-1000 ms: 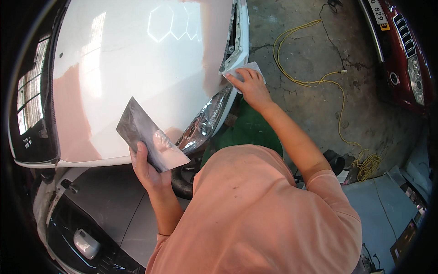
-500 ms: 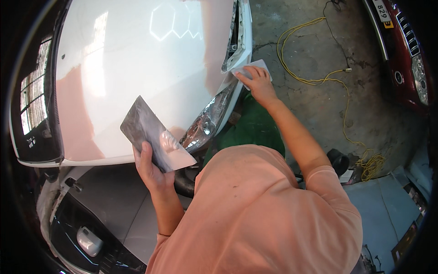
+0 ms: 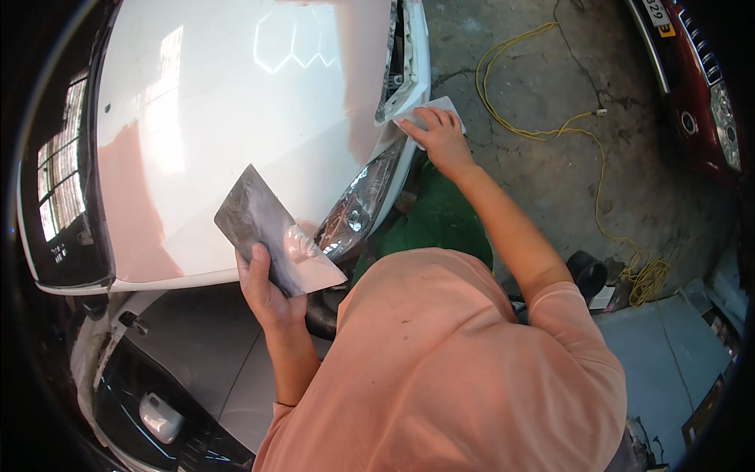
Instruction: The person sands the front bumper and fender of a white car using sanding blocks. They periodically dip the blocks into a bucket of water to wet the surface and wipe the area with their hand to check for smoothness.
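Observation:
My left hand [image 3: 266,289] grips a thin, smeared rectangular board [image 3: 250,206] by its lower left edge, thumb on top. A pale pink blob of putty [image 3: 302,247] sits toward the board's lower right end. My right hand [image 3: 445,146] is closed on a flat, whitish, translucent spreader [image 3: 447,107], with the fingers laid across its face. The spreader rests at the front edge of a white car, on the bumper [image 3: 409,161] beside the headlight [image 3: 358,211]. Its working edge is partly hidden by my fingers.
Pinkish patches mark the white hood [image 3: 228,134]. A yellow cable [image 3: 481,75] snakes over the concrete floor, ending in a coil [image 3: 650,277]. A dark red car [image 3: 692,94] stands at right, and a grey car door [image 3: 197,346] at lower left.
The view has shifted slightly against the car. My left hand and the board sit a little farther right; my right hand keeps the spreader at nearly the same spot on the bumper.

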`<move>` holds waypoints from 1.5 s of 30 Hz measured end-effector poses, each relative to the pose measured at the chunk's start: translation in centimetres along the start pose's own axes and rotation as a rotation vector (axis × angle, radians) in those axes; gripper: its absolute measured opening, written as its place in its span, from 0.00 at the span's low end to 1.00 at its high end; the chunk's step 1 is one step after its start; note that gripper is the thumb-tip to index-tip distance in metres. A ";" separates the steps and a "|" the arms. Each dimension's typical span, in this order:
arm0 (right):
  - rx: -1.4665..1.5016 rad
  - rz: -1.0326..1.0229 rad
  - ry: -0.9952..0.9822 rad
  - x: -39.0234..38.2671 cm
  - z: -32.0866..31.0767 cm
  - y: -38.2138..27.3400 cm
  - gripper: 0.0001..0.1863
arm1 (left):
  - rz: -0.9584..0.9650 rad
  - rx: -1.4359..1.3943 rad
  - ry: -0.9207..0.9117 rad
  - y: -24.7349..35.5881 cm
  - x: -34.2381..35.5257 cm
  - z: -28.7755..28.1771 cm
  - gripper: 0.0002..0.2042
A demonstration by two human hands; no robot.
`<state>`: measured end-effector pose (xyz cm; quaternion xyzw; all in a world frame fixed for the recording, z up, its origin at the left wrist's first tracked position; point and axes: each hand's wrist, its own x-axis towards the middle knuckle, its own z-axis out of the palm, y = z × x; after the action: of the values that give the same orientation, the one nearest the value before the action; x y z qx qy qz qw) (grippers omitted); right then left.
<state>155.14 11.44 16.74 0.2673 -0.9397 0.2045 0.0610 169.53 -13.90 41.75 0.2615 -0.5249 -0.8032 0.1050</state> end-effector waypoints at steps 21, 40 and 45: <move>0.143 0.821 -0.085 -27.0 1.0 12.8 0.20 | -0.134 -0.384 -0.030 -1.7 0.3 -0.4 0.21; -0.033 -0.561 0.211 7.2 -31.7 -5.6 0.21 | 0.360 0.360 -0.123 -2.4 -0.5 13.9 0.23; 0.204 -0.630 -0.027 3.7 -31.4 -1.0 0.21 | 0.423 0.404 0.030 -5.4 -1.7 19.7 0.22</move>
<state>152.67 22.03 46.48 0.5520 -0.7864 0.2649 0.0819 161.07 4.68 43.59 0.1739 -0.7152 -0.6389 0.2237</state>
